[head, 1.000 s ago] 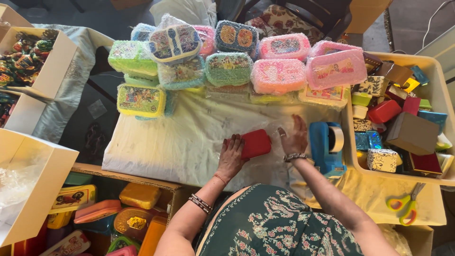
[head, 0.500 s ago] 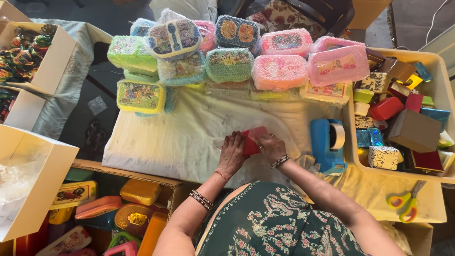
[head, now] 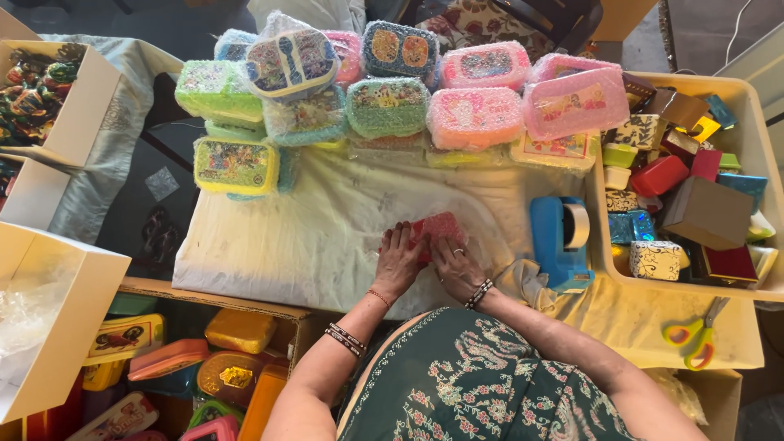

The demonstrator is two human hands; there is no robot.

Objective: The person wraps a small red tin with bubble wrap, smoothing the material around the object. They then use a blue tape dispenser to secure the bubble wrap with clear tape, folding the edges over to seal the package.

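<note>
A small red box (head: 439, 229) lies on a white cloth-covered table (head: 327, 237), now covered by clear bubble wrap. My left hand (head: 398, 261) presses on its left side, fingers flat on the wrap. My right hand (head: 454, 264) holds the wrap down over its right and near side. Both hands touch the same wrapped red box. A blue tape dispenser (head: 560, 239) stands just right of my right hand.
Several bubble-wrapped lunch boxes (head: 392, 90) are stacked along the table's far edge. A cream tray (head: 763, 163) at the right holds small boxes. Scissors (head: 694, 339) lie at the near right. Cardboard boxes (head: 49, 327) and coloured containers (head: 237, 331) sit at the left and below.
My right hand came from the box's right side onto it, and the bubble wrap has been folded over the red box. My left hand stayed on the box's left.
</note>
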